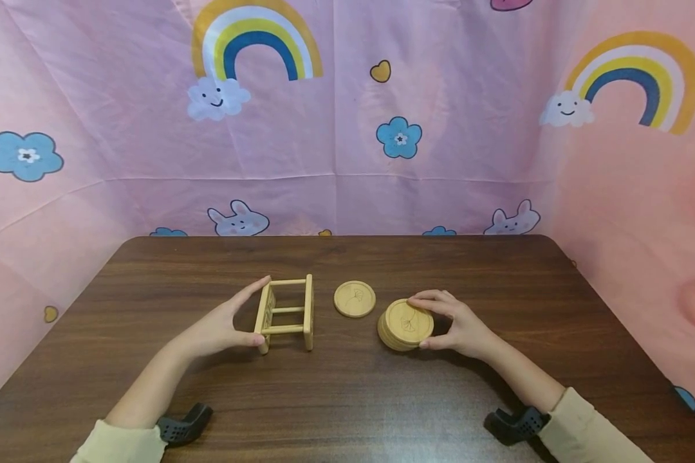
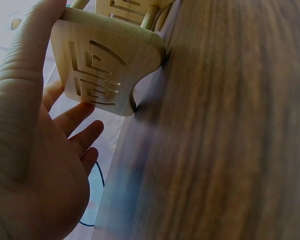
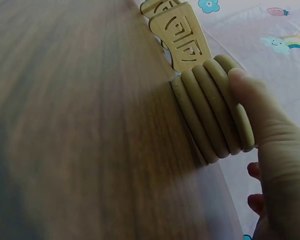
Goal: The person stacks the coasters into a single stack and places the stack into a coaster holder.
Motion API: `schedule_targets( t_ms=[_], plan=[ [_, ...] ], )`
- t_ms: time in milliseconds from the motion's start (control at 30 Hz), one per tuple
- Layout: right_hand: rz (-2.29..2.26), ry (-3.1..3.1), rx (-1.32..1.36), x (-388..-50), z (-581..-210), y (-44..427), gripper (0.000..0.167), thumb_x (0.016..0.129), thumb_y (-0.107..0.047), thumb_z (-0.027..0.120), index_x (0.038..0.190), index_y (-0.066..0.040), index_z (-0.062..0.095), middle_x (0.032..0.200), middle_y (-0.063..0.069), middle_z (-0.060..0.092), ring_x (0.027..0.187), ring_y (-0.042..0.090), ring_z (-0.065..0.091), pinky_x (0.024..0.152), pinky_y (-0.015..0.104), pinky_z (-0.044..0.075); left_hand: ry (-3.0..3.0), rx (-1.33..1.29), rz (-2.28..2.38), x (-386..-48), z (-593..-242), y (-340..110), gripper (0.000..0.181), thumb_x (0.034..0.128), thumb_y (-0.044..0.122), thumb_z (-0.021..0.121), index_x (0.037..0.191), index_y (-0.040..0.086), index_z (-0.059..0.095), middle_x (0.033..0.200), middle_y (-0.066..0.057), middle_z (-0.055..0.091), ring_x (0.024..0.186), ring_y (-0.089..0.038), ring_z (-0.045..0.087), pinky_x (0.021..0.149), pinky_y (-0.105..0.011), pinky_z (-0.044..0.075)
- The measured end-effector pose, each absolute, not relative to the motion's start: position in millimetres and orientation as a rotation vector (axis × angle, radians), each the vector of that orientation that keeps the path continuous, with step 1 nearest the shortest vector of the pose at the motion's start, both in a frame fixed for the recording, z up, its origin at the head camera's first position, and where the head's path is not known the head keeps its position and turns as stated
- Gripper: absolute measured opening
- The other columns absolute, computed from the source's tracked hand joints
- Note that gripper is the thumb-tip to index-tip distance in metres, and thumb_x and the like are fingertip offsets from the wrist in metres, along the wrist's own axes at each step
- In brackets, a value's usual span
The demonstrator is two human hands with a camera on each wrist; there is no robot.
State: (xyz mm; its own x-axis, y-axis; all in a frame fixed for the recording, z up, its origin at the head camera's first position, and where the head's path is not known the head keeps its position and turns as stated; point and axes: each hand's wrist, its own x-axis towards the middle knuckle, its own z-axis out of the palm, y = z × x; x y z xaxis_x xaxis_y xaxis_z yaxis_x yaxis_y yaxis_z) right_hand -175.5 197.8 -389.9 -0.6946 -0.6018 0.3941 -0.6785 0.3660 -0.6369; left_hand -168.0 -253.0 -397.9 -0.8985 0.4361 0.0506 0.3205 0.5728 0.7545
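One rack (image 1: 309,312), gripped by the left hand (image 1: 217,329) at center-left, points its rods (image 1: 286,329) toward the stack (image 1: 389,337) right of center, whose top coaster (image 1: 407,321) the right hand (image 1: 462,326) pinches.

slotted rack (image 1: 289,309) near stacked coasters (image 1: 407,323)

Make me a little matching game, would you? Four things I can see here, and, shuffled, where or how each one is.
Things:
1. Rack
2. Lone coaster
3. Stack of coasters
4. Table

Places and states:
A. Touched by the right hand
B. Dark brown, beneath the others
C. Held by the left hand
D. Lying flat between rack and stack

Pairs: 1-C, 2-D, 3-A, 4-B.
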Motion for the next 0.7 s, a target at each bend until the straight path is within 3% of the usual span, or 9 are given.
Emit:
schedule_targets(
  t_ms=[100,333,533,700],
  plan=[
    [1.236,-2.521,1.188,-176.0,-389.8,198.0,0.067,0.065,-0.006,0.087,0.125,0.005,0.059,0.126,0.015,0.056,0.115,0.024,0.047,0.094,0.041,0.040,2.661,0.636,1.230,-168.0,-397.5,-252.9,0.100,0.0768,0.030,0.081,0.154,0.025,0.018,0.158,-0.010,0.015,0.139,-0.042,0.014,0.100,-0.070,0.019],
    [1.196,-2.471,1.236,-176.4,-388.8,198.0,0.068,0.061,-0.006,0.086,0.123,0.006,0.060,0.123,0.018,0.057,0.110,0.027,0.048,0.091,0.037,0.041,2.658,0.638,1.236,-166.6,-396.0,-252.2,0.099,0.0772,0.030,0.081,0.153,0.034,0.017,0.158,-0.010,0.015,0.139,-0.042,0.014,0.100,-0.070,0.018],
    [1.125,-2.441,1.262,-175.7,-386.3,197.7,0.069,0.058,-0.009,0.086,0.121,0.005,0.062,0.121,0.018,0.059,0.105,0.025,0.049,0.087,0.033,0.041,2.664,0.611,1.217,-165.8,-396.0,-252.4,0.101,0.0769,0.033,0.081,0.154,0.027,0.017,0.157,-0.013,0.015,0.139,-0.044,0.015,0.099,-0.071,0.018],
    [1.093,-2.436,1.278,-174.5,-384.1,197.8,0.071,0.055,-0.007,0.087,0.120,0.005,0.063,0.123,0.023,0.057,0.107,0.033,0.048,0.089,0.041,0.038,2.657,0.636,1.242,-166.1,-397.6,-253.0,0.100,0.0769,0.030,0.081,0.154,0.030,0.017,0.158,-0.011,0.015,0.139,-0.042,0.015,0.100,-0.070,0.018]
  ],
)
